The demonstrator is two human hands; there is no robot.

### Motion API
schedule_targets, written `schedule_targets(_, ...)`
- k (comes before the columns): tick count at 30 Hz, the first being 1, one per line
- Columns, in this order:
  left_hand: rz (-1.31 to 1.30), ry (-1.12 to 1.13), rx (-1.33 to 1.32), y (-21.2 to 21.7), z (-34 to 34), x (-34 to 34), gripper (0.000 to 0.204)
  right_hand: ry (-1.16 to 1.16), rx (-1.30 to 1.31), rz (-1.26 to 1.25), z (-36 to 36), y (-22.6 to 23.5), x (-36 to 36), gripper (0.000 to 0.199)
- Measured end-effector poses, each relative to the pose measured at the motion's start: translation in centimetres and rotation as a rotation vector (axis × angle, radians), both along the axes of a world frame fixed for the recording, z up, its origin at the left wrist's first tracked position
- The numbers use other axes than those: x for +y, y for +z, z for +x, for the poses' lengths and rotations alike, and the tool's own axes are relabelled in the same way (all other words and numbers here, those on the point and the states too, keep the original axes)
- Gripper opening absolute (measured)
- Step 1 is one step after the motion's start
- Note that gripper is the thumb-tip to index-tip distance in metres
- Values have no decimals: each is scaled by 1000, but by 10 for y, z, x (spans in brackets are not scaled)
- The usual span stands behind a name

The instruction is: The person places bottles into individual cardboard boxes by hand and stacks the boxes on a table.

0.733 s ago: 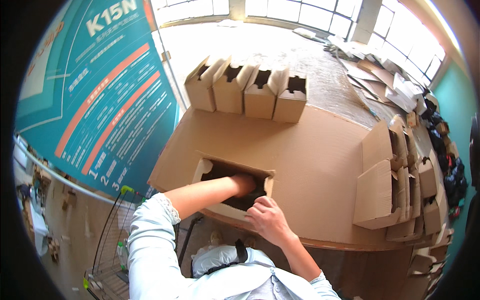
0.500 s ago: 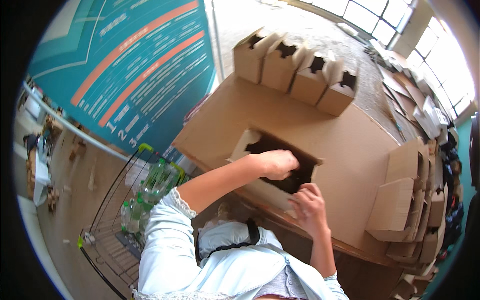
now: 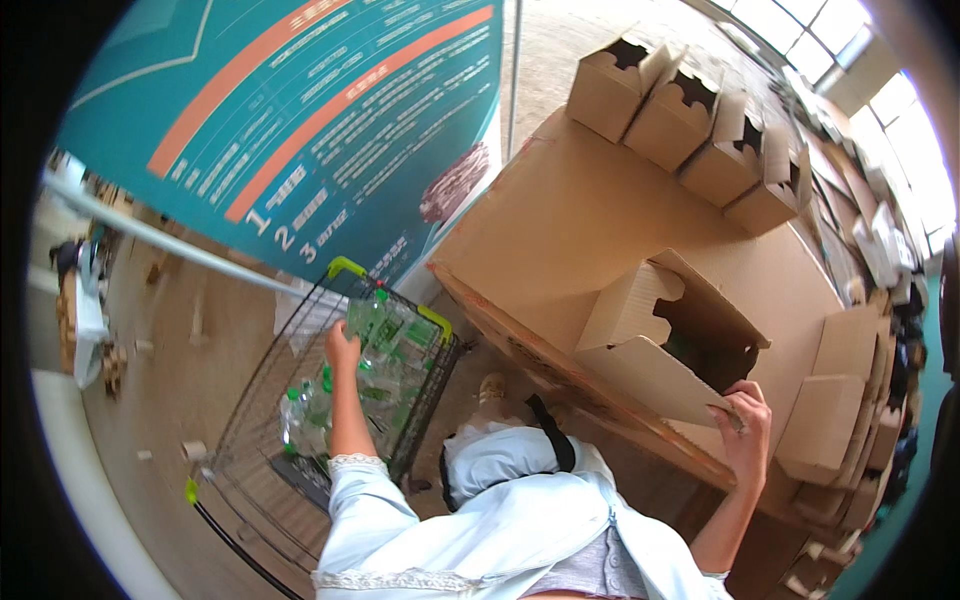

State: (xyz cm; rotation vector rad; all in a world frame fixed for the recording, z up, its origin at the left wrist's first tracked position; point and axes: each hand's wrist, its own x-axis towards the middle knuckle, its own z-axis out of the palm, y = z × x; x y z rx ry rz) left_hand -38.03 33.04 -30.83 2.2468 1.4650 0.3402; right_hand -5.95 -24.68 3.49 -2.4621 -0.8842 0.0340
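Note:
My left hand (image 3: 343, 343) reaches down into a wire shopping cart. Its fingers are curled against the side of a clear plastic bottle (image 3: 369, 318) with a green label; the far fingertips are partly hidden. Several more such bottles (image 3: 312, 415) with green caps lie in the cart beneath my forearm. On the right, my right hand (image 3: 745, 418) pinches the near right edge of an open cardboard box (image 3: 625, 312). That box stands on the brown cardboard-topped surface with its flaps up, and its dark inside hides what it holds.
Several open cardboard boxes (image 3: 668, 122) line the far edge of the cardboard surface (image 3: 560, 215). Folded cartons (image 3: 825, 425) are stacked at its right. A teal printed banner (image 3: 350, 140) stands behind the wire cart (image 3: 245, 440).
My left hand has left the box opening and moved left and down to the bottles in the cart. My right hand stays at the box's near edge. The view has shifted left.

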Motion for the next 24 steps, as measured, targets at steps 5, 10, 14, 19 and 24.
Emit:
schedule_targets(5, -159, 46, 273, -79, -5, 25, 80, -60, -24, -107, -10, 5, 6, 14)
schedule_targets(10, -279, 134, 702, -68, 28, 44, 88, -64, -107, -161, -15, 12, 11, 13)
schedule_targets(14, -244, -43, 869, -61, 25, 43, 87, -120, -117, -157, -21, 11, 10, 14)
schedule_targets(19, -191, 134, 473, -48, 32, 7, 67, -136, -160, -139, -21, 2, 3, 15)
schedule_targets(24, -246, 288, 80, -89, -32, 16, 65, -49, -200, -97, -16, -2, 0, 14)
